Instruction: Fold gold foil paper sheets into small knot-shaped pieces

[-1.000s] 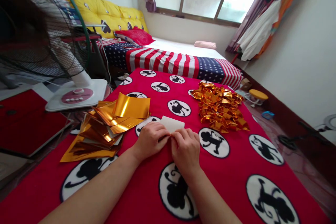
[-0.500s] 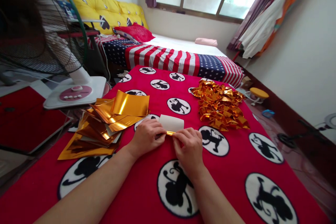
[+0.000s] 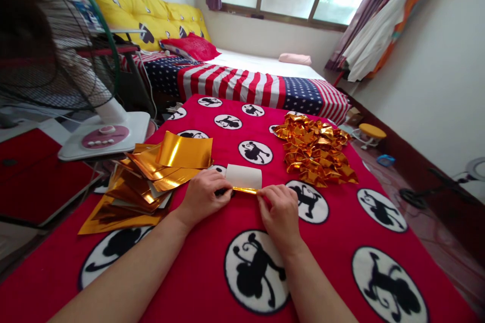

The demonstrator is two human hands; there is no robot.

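- Foil paper (image 3: 243, 176) lies on the red cloth (image 3: 189, 262), between the two hands, pale side up, with a narrow gold fold (image 3: 245, 191) along its near edge
- Left hand (image 3: 206, 193) pinches the left end of that fold, thumb against fingers
- Right hand (image 3: 279, 212) pinches the right end of it in the same way
- Flat gold sheets (image 3: 146, 181) lie in a loose, overlapping stack to the left of the foil paper (a few show pale backs)
- Folded gold pieces (image 3: 316, 151) sit heaped to the right of the foil paper and a little beyond it
- Fan (image 3: 104, 133) stands beyond the foil paper, far to its left, on a white base with a pink panel
- Bed (image 3: 246, 83) is well beyond the foil paper, with stars and stripes on its side and a red pillow (image 3: 193, 47) on top
- Yellow stool (image 3: 372, 131) stands well to the right of the foil paper, past the heap
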